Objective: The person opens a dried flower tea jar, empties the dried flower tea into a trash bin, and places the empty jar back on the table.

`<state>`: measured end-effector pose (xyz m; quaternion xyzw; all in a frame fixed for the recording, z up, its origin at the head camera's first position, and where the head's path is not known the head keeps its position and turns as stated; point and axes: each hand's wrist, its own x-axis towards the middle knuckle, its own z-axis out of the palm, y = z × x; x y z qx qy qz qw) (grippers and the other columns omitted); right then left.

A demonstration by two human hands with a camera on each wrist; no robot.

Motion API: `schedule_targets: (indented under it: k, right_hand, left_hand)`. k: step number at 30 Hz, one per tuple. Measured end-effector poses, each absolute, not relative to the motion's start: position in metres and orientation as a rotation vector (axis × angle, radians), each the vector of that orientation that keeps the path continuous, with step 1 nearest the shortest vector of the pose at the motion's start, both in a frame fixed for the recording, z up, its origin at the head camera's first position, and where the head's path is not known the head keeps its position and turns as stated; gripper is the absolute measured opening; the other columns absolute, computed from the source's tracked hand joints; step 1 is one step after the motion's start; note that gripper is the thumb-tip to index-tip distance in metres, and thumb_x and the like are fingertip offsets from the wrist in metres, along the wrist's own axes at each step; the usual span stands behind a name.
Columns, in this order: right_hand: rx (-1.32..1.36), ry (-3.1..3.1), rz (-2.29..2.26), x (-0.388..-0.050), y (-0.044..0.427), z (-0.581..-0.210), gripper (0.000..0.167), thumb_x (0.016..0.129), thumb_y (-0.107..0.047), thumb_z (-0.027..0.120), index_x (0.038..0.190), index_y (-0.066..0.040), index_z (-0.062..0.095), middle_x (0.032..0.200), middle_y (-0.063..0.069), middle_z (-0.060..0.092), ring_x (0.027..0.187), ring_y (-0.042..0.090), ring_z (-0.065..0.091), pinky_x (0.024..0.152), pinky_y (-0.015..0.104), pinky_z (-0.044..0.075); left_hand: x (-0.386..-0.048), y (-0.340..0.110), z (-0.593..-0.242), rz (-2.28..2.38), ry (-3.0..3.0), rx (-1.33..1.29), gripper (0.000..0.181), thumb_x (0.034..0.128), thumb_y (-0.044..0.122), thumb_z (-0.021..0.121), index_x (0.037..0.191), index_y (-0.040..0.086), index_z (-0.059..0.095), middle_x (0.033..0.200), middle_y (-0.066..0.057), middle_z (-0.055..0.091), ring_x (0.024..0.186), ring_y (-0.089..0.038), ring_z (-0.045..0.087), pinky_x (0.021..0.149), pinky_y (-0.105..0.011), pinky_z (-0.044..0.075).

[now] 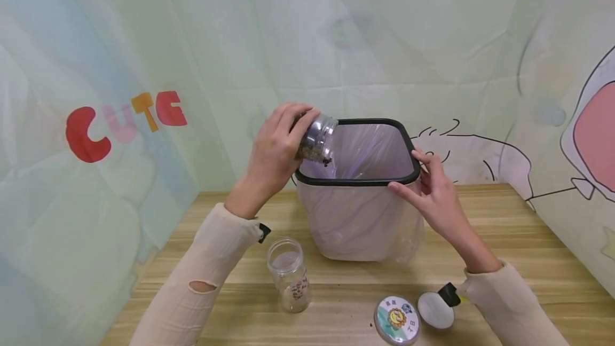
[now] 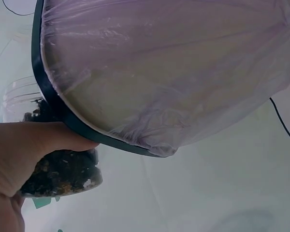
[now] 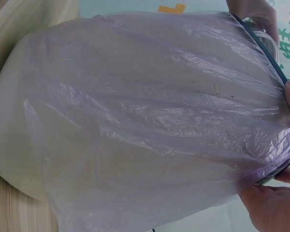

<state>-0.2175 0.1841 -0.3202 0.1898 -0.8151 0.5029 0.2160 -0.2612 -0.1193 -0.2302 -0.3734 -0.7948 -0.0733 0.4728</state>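
Observation:
A trash bin [image 1: 355, 181] with a black rim stands upright on the table, lined with a thin purple bag [image 3: 159, 116] folded over its outside. At the rim's left side, my left hand [image 1: 276, 146] grips a clear jar [image 1: 321, 135], tilted with its mouth over the bin's opening. Dark dried bits fill part of the jar [image 2: 63, 174], and a few sit at its lip. My right hand [image 1: 439, 196] holds the bin's rim at the right front corner, thumb on the front edge and fingers at the side.
A second clear jar [image 1: 290, 282], lidless and with a floral print, stands in front of the bin. Right of it lie a printed round lid [image 1: 396, 320] and a whitish disc [image 1: 435, 310] beside my right sleeve. Small crumbs dot the wooden table [image 1: 336, 303]. A printed curtain [image 1: 230, 68] hangs behind.

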Motion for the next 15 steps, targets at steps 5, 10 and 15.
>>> schedule_targets:
  k: [5,10,15]
  right_hand:
    - [0.524,-2.259,1.399,-0.2178,0.1839,-0.3207,0.07,0.088,-0.016,0.078,0.144,-0.006,0.036,0.161,0.008,0.027,0.138,0.032,0.042,0.106,0.043,0.038]
    - [0.525,-2.258,1.395,-0.2183,0.1838,-0.3208,0.07,0.088,-0.016,0.078,0.144,-0.006,0.036,0.161,0.008,0.027,0.138,0.032,0.042,0.106,0.043,0.037]
    - [0.525,-2.258,1.39,-0.2187,0.184,-0.3207,0.071,0.088,-0.016,0.078,0.144,-0.006,0.036,0.161,0.007,0.027,0.138,0.032,0.042,0.106,0.043,0.038]
  left_hand:
    - [-0.2622,-0.1201,-0.2309,-0.159,-1.943,-0.917,0.074,0.0628,-0.014,0.083,0.131,0.002,0.06,0.13,-0.017,0.056,0.124,-0.035,0.049,0.108,-0.041,0.038]
    - [-0.2616,-0.1197,-0.2297,-0.12,-1.914,-0.928,0.065,0.0693,-0.017,0.076,0.13,0.001,0.06,0.129,-0.018,0.056,0.123,-0.035,0.05,0.108,-0.04,0.039]
    - [-0.261,-0.1178,-0.2285,-0.078,-1.864,-0.932,0.052,0.0803,-0.019,0.06,0.129,0.0,0.061,0.127,-0.018,0.058,0.121,-0.035,0.051,0.107,-0.04,0.041]
